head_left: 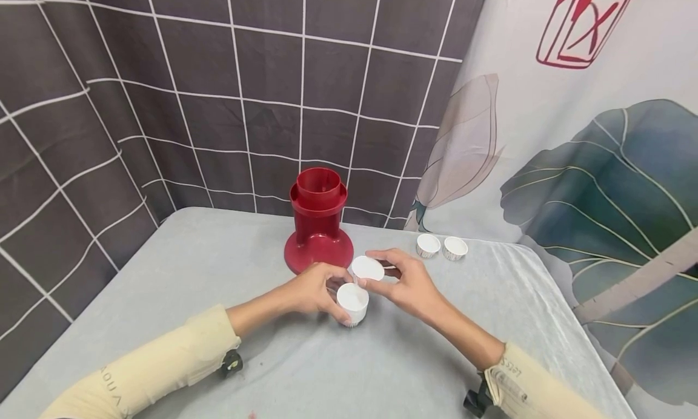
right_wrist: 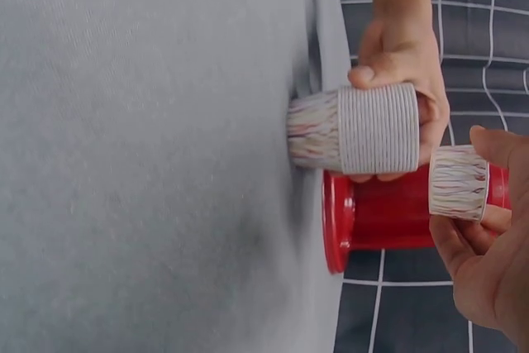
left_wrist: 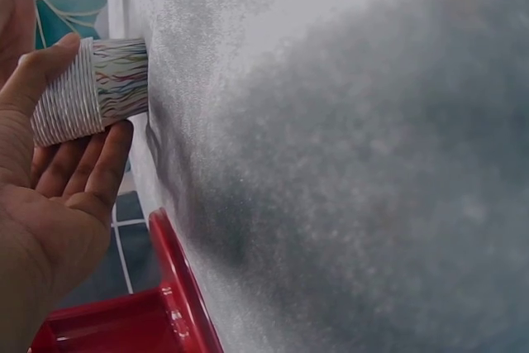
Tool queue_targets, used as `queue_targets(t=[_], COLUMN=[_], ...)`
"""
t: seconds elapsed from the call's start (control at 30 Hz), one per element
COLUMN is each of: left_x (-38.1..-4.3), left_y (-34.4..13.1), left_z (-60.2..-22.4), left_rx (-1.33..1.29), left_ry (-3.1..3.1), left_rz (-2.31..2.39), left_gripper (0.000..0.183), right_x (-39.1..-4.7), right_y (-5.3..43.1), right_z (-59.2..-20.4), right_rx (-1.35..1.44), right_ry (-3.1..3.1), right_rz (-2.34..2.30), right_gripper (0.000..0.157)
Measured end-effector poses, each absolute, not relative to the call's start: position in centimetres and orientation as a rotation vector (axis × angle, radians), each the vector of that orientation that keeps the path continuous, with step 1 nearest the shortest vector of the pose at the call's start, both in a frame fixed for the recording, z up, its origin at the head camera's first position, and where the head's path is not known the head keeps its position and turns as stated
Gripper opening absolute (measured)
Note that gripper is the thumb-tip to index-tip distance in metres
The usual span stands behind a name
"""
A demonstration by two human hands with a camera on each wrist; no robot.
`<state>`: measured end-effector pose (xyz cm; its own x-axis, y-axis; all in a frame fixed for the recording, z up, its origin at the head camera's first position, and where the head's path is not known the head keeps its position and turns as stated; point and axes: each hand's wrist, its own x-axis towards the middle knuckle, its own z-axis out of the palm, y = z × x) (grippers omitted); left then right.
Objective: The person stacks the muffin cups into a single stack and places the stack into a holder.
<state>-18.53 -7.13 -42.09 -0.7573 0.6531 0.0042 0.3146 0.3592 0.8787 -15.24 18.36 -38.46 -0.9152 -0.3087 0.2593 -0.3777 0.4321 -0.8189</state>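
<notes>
My left hand [head_left: 318, 290] grips a stack of nested paper baking cups [right_wrist: 376, 128], upright at the table surface. Their outsides carry thin coloured streaks, and the rims pile up as white ridges in the left wrist view. In my right hand [head_left: 406, 284], thumb and fingers pinch a single paper baking cup [right_wrist: 459, 183], held just above and beside the stack, apart from it in the right wrist view. Right behind the hands stands a dark red plastic holder [head_left: 319, 225] with a round base and a tube-shaped top.
Two more white paper cups, a left one [head_left: 428, 245] and a right one [head_left: 455, 248], stand side by side at the table's back right. A light grey cloth covers the table [head_left: 305, 370]. A dark grid-patterned curtain [head_left: 272, 128] hangs behind.
</notes>
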Motion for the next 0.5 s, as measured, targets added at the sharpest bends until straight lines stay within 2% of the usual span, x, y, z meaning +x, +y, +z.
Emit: queue_targets(t=[0.1, 0.33, 0.5], left_x=[-18.51, -18.45, -18.5], left_y=[-7.14, -7.25, -7.24], left_z=[-42.06, -41.95, -42.03], left_rx=[0.859, 0.868, 0.878], left_ry=[2.272, 2.253, 2.246], left_rz=[1.363, 1.368, 1.376], left_gripper=[0.048, 0.064, 0.06], right_x=[-14.96, -14.32, -14.19], right_y=[18.09, 17.8, 17.61], right_z=[-38.61, -38.92, -39.27], right_rx=[0.657, 0.716, 0.755], right_ry=[-2.591, -2.597, -2.599], right_rz=[1.531, 1.53, 1.507], right_gripper=[0.049, 0.048, 0.05])
